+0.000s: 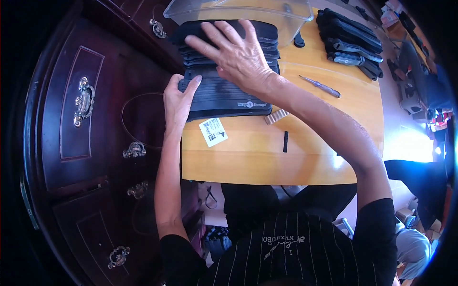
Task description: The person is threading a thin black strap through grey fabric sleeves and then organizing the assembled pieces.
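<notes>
Flat black straps with white print lie in a row of overlapping layers (224,97) on the wooden table. At their near left corner my left hand (179,101) grips the front layers, thumb on top and fingers around the edge. My right hand (243,61) rests across the farther layers (265,31), fingers spread and palm down. It hides part of the straps beneath it. A white printed label (213,132) lies just in front of the pile, and a small ribbed beige piece (276,116) sits by its near right corner.
A clear plastic bin (293,24) stands behind the pile. More black straps (350,43) are heaped at the far right. A screwdriver (324,88) and a short black strip (286,141) lie on the table (238,164). A dark wooden cabinet (71,143) borders the left side.
</notes>
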`<state>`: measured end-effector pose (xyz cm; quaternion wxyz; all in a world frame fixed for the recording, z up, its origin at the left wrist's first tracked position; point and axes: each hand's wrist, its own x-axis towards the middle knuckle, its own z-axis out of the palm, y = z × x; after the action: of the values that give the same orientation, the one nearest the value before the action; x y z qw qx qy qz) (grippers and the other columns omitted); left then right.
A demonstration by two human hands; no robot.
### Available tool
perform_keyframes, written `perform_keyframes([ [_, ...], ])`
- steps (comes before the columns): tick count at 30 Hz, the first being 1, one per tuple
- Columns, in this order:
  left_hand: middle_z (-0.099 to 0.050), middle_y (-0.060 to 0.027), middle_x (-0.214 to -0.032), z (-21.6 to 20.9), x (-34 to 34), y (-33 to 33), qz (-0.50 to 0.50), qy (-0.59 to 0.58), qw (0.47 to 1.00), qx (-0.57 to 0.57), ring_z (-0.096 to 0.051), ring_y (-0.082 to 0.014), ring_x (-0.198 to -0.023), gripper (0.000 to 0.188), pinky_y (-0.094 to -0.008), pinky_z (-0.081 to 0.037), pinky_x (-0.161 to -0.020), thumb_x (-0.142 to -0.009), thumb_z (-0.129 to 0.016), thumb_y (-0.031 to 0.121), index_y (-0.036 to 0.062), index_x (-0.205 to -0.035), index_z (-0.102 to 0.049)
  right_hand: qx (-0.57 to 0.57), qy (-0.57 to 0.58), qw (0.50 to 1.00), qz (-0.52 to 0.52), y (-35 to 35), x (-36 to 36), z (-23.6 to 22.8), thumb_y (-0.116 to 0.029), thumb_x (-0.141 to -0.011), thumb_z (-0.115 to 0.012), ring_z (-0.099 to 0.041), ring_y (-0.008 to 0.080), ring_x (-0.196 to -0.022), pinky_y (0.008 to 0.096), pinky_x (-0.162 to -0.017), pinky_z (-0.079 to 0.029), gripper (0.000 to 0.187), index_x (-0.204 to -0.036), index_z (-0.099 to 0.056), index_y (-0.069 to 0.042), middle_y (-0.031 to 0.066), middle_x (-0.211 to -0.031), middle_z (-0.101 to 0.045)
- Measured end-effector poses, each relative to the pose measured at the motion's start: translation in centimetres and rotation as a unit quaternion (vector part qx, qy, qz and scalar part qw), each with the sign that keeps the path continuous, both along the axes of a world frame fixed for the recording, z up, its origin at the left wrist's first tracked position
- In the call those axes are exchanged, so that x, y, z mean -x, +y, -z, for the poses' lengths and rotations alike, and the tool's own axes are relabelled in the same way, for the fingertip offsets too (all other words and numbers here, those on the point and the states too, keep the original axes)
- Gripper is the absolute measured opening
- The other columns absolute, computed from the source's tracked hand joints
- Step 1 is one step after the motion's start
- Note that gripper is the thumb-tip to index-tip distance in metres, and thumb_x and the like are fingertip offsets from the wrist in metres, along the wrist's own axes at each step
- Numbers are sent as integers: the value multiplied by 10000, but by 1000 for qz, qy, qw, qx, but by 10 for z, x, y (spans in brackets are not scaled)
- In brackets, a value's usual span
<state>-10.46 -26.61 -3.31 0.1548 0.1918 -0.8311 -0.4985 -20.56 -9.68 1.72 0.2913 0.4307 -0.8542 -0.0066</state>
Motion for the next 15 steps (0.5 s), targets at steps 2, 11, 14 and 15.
perform_keyframes([
  [2, -667, -128, -819, 5, 1, -3, 7, 14, 1000, -6, -613, -154, -757, 354, -313, -488, -731, -871, -716, 301, -31, -936, -614, 61, 32, 968, -240, -3, 8, -5, -151, -787, -663, -414, 196, -1247, 374, -1036, -336, 648, -1397, -445, -171, 33, -1391, -426],
  [11, -669, -174, -1040, 11, -6, 2, 1, 100, 995, 3, -625, -211, -951, 438, -335, -471, -869, -882, -709, 278, -27, -1174, -595, -186, -287, 889, -305, -69, 20, -27, -57, -858, -596, -663, 301, -940, 400, -773, -550, 388, -1242, -537, -56, 143, -964, -680],
  [14, -676, -161, -998, 15, -7, 3, 6, 129, 992, -4, -628, -199, -913, 388, -330, -476, -849, -886, -710, 263, -21, -1131, -608, -302, -258, 868, -299, -87, 26, -33, -86, -874, -613, -670, 312, -909, 407, -777, -551, 328, -1194, -561, -45, 145, -915, -688],
  [15, -676, -161, -998, 15, -6, 2, 3, 126, 992, -7, -628, -199, -913, 388, -330, -476, -849, -886, -710, 263, -21, -1131, -608, -311, -245, 870, -295, -89, 29, -34, -95, -859, -649, -664, 308, -935, 395, -807, -549, 287, -1132, -587, -30, 141, -953, -687],
])
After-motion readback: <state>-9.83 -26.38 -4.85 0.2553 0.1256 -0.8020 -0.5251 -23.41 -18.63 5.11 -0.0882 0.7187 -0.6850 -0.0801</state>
